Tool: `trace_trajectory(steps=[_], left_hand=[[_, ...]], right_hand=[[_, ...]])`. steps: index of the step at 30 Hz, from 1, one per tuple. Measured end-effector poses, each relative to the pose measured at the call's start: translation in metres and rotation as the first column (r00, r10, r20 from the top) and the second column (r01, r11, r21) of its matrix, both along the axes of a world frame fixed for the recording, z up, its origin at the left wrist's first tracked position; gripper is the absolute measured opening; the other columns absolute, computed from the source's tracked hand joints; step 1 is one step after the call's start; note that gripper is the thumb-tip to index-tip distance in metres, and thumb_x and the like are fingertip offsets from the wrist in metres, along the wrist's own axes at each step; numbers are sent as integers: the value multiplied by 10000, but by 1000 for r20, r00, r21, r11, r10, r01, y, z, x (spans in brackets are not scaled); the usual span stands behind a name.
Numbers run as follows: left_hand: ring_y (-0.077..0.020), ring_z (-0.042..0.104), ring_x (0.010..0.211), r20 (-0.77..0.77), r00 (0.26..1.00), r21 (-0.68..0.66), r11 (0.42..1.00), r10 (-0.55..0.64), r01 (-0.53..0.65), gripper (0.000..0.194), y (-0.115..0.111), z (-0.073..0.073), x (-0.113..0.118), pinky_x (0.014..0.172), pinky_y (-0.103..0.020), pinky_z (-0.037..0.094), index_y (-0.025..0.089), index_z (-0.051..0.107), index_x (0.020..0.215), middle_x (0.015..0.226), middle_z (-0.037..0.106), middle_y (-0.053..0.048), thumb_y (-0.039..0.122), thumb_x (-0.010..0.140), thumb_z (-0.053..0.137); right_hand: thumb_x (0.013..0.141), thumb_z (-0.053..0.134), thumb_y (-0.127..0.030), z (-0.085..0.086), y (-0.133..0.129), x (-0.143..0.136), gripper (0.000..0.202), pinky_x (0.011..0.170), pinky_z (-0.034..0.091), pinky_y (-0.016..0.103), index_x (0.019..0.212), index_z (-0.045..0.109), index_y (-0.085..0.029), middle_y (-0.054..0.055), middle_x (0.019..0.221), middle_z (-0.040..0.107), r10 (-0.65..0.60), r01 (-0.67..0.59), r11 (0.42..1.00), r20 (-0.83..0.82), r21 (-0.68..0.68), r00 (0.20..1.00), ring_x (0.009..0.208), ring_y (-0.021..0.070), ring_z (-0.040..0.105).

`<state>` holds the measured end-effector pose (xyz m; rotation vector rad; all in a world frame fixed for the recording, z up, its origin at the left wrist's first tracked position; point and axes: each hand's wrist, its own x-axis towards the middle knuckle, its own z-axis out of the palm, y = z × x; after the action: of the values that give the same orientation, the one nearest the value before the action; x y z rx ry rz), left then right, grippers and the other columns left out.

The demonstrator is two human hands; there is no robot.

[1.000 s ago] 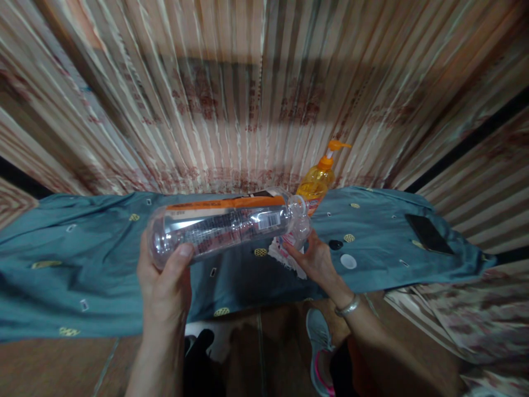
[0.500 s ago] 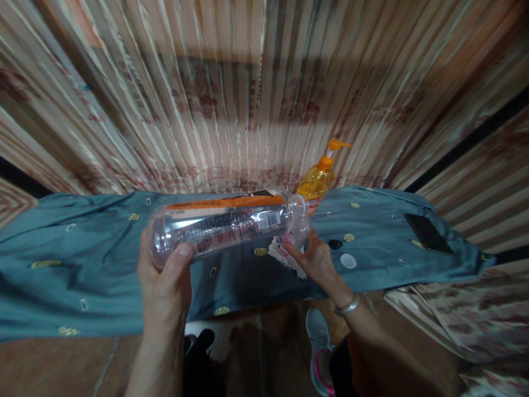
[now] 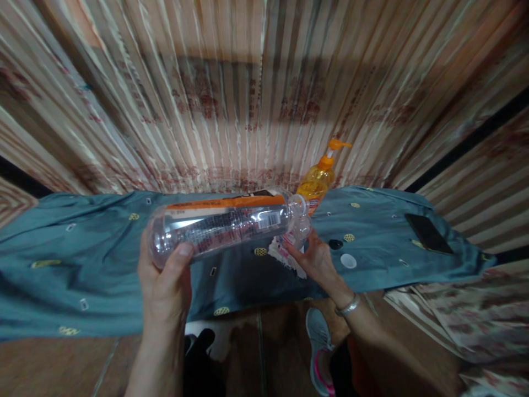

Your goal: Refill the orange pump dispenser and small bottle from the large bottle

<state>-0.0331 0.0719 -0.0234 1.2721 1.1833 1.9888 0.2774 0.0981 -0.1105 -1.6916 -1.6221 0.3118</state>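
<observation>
A large clear plastic bottle (image 3: 223, 226) with an orange-edged label and a barcode lies nearly level in the air, its neck pointing right. My left hand (image 3: 165, 275) grips it round the base, thumb on the near side. At the large bottle's mouth is the top of a smaller clear bottle (image 3: 303, 226) with a pinkish label. My right hand (image 3: 316, 256) has its fingers closed on this small bottle; most of them are hidden. Beneath it a white, ragged-edged cloth (image 3: 289, 262) is partly covered. Whether the two mouths touch, I cannot tell.
Behind my right hand stands a yellow pump bottle (image 3: 317, 182) with an orange pump. A black cap (image 3: 335, 243), a white round lid (image 3: 348, 261) and a dark phone (image 3: 428, 234) lie on the teal cloth-covered table (image 3: 103, 248). A pleated curtain (image 3: 231, 110) hangs at the back.
</observation>
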Motion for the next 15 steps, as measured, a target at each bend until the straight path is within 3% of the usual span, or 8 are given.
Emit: trace_trajectory(steps=[3, 6, 15], left_hand=[[-446, 766, 1341, 162, 986, -67, 997, -39, 50, 771, 0, 5, 0, 1340, -773, 479, 307, 874, 1185, 1286, 839, -84, 678, 552, 1111], [-421, 762, 1301, 226, 974, -80, 996, -11, 30, 791, -1, 9, 2, 1358, -780, 446, 303, 874, 1135, 1252, 831, -63, 651, 479, 1146], [-413, 766, 1322, 166, 985, -65, 997, -36, 48, 590, -2, 5, 0, 1328, -716, 533, 378, 875, 1084, 1354, 835, -47, 670, 621, 1095]], right_hand=[[890, 889, -564, 2, -1, -1, 592, 847, 752, 545, 1324, 752, -185, 222, 1102, 918, 0, 0, 1000, -5, 0, 1000, 972, 412, 907], [894, 893, -547, 2, -1, -2, 585, 848, 755, 550, 1340, 752, -197, 209, 1105, 920, -2, 2, 1000, -4, 12, 1000, 973, 404, 908], [897, 877, -589, -2, 0, -1, 591, 821, 740, 516, 1324, 753, -200, 196, 1093, 922, -10, 10, 1000, -7, 7, 1000, 963, 397, 906]])
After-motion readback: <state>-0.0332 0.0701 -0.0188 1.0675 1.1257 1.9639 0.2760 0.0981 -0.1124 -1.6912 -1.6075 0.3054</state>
